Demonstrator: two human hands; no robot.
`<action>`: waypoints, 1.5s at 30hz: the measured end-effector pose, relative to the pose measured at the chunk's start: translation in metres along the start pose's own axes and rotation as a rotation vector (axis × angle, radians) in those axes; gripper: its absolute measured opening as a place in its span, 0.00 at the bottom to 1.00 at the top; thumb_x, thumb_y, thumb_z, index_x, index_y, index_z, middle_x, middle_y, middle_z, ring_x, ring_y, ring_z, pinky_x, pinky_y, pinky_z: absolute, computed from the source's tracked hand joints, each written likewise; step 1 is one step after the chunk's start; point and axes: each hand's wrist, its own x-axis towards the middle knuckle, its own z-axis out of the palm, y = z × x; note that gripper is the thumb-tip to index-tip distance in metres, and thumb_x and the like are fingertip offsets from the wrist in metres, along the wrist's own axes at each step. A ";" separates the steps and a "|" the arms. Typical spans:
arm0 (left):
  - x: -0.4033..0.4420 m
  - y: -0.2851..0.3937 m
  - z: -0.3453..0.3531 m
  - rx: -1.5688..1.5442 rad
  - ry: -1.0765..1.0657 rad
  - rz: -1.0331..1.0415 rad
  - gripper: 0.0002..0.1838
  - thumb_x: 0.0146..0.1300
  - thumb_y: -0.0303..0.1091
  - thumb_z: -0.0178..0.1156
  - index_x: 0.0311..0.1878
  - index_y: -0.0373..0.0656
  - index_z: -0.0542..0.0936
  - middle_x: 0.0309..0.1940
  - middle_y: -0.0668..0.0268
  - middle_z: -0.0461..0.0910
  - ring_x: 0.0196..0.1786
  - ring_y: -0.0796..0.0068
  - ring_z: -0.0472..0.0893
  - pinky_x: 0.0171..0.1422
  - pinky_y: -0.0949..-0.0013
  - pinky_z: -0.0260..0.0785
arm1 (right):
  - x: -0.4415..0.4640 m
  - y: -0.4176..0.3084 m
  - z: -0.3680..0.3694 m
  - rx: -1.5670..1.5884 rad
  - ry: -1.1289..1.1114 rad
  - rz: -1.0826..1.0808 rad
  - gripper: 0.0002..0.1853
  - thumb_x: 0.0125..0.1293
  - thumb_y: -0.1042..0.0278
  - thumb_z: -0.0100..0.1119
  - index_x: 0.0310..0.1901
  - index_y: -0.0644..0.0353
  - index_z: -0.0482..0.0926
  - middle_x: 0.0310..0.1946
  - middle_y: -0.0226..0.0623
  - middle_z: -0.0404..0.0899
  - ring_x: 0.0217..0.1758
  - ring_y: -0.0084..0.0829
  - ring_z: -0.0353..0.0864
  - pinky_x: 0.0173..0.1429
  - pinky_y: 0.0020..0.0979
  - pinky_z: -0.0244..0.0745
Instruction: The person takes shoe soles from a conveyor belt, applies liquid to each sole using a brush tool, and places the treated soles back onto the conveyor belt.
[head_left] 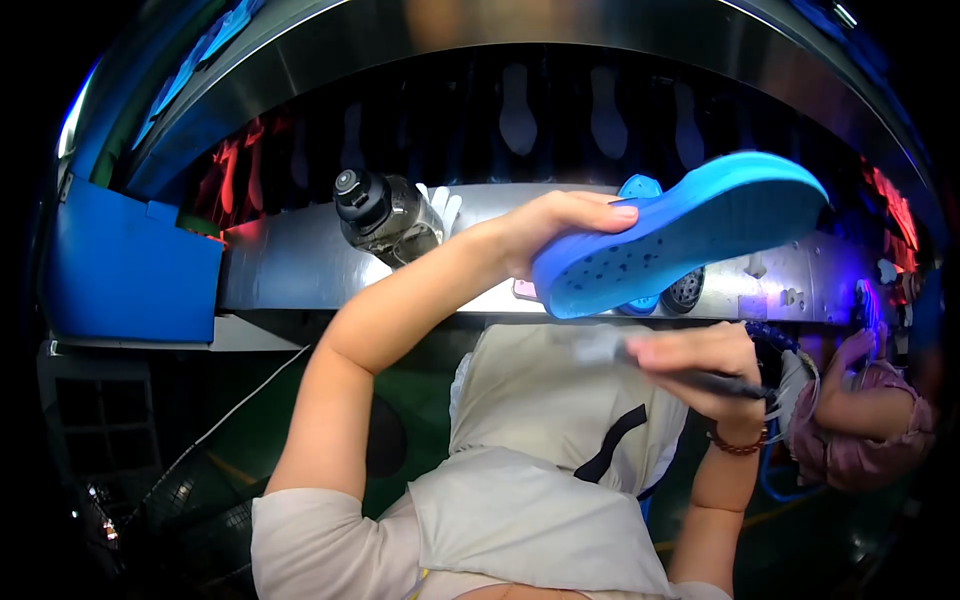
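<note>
My left hand is closed around one end of a blue shoe sole, thumb along its edge. The sole is raised above the bench and tilted, and small dark holes show near the held end. Below it, my right hand is closed on a dark-handled brush. Its pale head is smeared by motion and appears apart from the sole, so its exact shape is unclear. Behind the sole, another blue piece of footwear is partly hidden. A dark perforated piece lies beside it.
A metal bench runs across, bearing a dark drink bottle. Sole-shaped pieces line the dark space behind. A blue panel stands left. At right, a co-worker in pink sits close to the bench.
</note>
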 end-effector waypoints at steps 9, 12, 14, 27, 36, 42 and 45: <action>-0.004 0.007 0.003 0.010 0.161 -0.393 0.26 0.51 0.42 0.57 0.50 0.33 0.72 0.44 0.53 0.74 0.43 0.70 0.76 0.51 0.70 0.67 | -0.008 -0.016 -0.006 0.092 -0.117 0.075 0.09 0.44 0.80 0.63 0.31 0.64 0.80 0.34 0.43 0.80 0.34 0.34 0.82 0.36 0.26 0.78; -0.008 0.015 0.008 0.003 0.165 -0.444 0.24 0.50 0.39 0.56 0.48 0.33 0.73 0.43 0.54 0.75 0.41 0.71 0.76 0.49 0.70 0.68 | -0.014 -0.024 -0.017 0.159 0.032 0.128 0.10 0.44 0.80 0.63 0.32 0.63 0.80 0.34 0.41 0.80 0.34 0.33 0.82 0.36 0.24 0.77; -0.003 0.008 0.006 0.100 0.100 -0.458 0.24 0.49 0.41 0.57 0.46 0.33 0.74 0.40 0.55 0.75 0.39 0.71 0.76 0.45 0.70 0.69 | -0.003 -0.020 -0.018 -0.097 -0.120 0.042 0.08 0.45 0.81 0.61 0.31 0.63 0.80 0.34 0.41 0.80 0.35 0.33 0.82 0.36 0.23 0.77; -0.013 0.028 -0.001 0.082 0.373 -0.301 0.19 0.47 0.44 0.61 0.35 0.36 0.78 0.31 0.59 0.78 0.31 0.72 0.77 0.38 0.69 0.72 | -0.016 -0.010 -0.029 -0.034 0.233 0.252 0.09 0.44 0.82 0.63 0.31 0.64 0.79 0.35 0.43 0.80 0.34 0.33 0.82 0.38 0.24 0.76; -0.018 0.027 -0.015 0.115 0.422 -0.233 0.27 0.47 0.54 0.56 0.40 0.37 0.77 0.35 0.55 0.77 0.34 0.67 0.76 0.37 0.65 0.70 | -0.014 0.003 -0.030 -0.096 0.076 0.127 0.13 0.43 0.87 0.61 0.33 0.64 0.79 0.36 0.46 0.79 0.34 0.34 0.82 0.38 0.26 0.77; -0.022 -0.003 -0.033 -0.159 0.357 0.022 0.35 0.52 0.64 0.47 0.54 0.44 0.70 0.53 0.57 0.70 0.53 0.62 0.70 0.58 0.54 0.60 | -0.021 -0.018 -0.016 0.187 0.281 0.107 0.14 0.39 0.82 0.63 0.33 0.68 0.78 0.34 0.50 0.79 0.39 0.39 0.80 0.45 0.31 0.74; 0.009 -0.072 -0.040 -0.626 -0.052 0.224 0.45 0.52 0.73 0.31 0.63 0.45 0.58 0.60 0.56 0.62 0.60 0.52 0.63 0.63 0.49 0.53 | -0.015 0.000 -0.005 0.104 0.360 0.240 0.13 0.43 0.83 0.61 0.35 0.70 0.78 0.36 0.51 0.78 0.40 0.37 0.80 0.48 0.30 0.73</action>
